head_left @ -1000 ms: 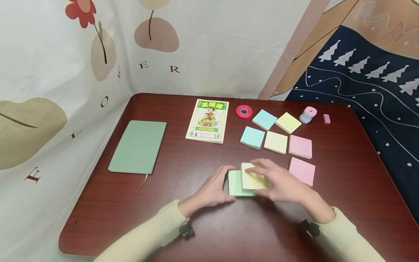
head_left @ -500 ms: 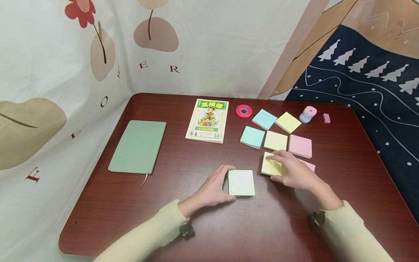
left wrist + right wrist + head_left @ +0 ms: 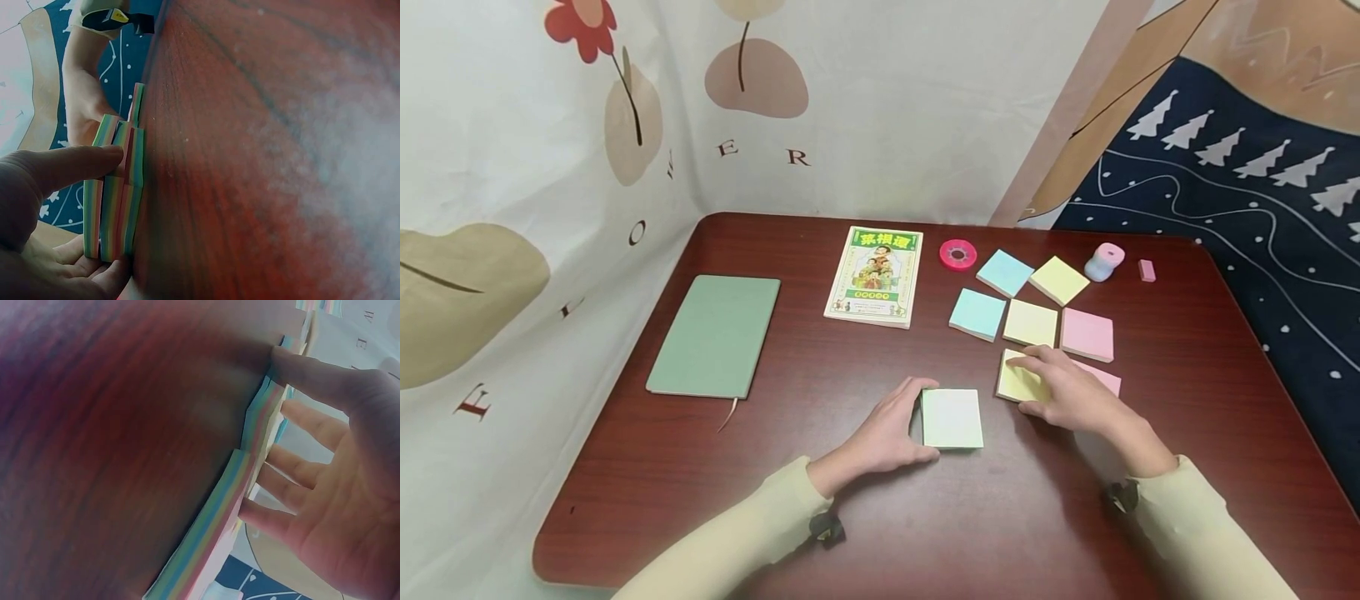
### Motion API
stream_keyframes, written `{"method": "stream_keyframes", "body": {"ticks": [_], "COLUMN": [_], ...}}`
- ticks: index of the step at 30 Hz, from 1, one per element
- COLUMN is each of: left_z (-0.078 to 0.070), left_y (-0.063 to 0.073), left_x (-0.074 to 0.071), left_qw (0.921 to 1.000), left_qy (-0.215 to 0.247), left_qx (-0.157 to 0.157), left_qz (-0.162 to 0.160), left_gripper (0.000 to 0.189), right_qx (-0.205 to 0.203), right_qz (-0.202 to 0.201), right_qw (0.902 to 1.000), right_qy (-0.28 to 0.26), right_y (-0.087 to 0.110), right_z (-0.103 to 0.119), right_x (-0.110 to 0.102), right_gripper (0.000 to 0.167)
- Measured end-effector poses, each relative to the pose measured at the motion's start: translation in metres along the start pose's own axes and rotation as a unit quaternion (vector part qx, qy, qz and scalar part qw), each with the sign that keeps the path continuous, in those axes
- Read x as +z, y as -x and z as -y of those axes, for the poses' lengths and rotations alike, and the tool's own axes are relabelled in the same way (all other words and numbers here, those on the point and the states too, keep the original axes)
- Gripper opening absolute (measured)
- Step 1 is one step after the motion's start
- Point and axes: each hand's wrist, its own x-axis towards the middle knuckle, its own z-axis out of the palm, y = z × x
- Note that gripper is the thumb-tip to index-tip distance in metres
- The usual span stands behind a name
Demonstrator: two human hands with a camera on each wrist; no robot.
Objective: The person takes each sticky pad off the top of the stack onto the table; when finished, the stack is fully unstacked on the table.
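My left hand (image 3: 891, 429) grips the left side of a pale green sticky note pad (image 3: 952, 419), thumb at the near edge and fingers at the far one. In the left wrist view, layered pads (image 3: 112, 215) with striped edges stand behind the thumb. Farther right, my right hand (image 3: 1071, 392) holds a yellow sticky note pad (image 3: 1018, 385) between thumb and fingers, low on the table. Partly hidden by that hand is a pink sticky note pad (image 3: 1103, 379); its striped edge (image 3: 206, 515) shows in the right wrist view.
Behind my right hand lie another pink pad (image 3: 1087, 335), two yellowish pads (image 3: 1030, 322) and two blue pads (image 3: 977, 313). A pink tape roll (image 3: 958, 255), a pink-and-blue bottle-like object (image 3: 1104, 262) and a small pink block (image 3: 1147, 271) are farther back. A booklet (image 3: 875, 277) and green notebook (image 3: 715, 337) lie left.
My right hand has carried the yellow pad off the green one, to the right and back, beside the pink pad. It has stayed there for the last half second. The left hand has not moved.
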Motion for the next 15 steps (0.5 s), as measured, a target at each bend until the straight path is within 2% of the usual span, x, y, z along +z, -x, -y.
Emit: {"method": "stream_keyframes", "body": {"ticks": [5,8,11,15], "left_z": [0.0,0.0,0.0,0.0], "left_y": [0.0,0.001,0.0,0.0], "left_x": [0.0,0.0,0.0,-0.001], "left_qw": [1.0,1.0,1.0,1.0], "left_qy": [0.001,0.003,0.003,0.003], "left_qx": [-0.001,-0.002,-0.001,-0.001], "left_qz": [0.003,0.004,0.005,0.008], "left_gripper": [0.089,0.089,0.09,0.091], "right_qx": [0.006,0.002,-0.023,-0.082], "right_qz": [0.001,-0.004,-0.011,-0.014], "right_qw": [0.9998,0.9999,0.9997,0.9958], "right_qy": [0.017,0.016,-0.003,-0.038], "right_y": [-0.001,-0.002,-0.003,-0.006], "right_z": [0.002,0.011,0.027,0.051], "right_x": [-0.003,-0.008,-0.011,-0.009], "right_gripper": [0.061,0.06,0.059,0.056]}}
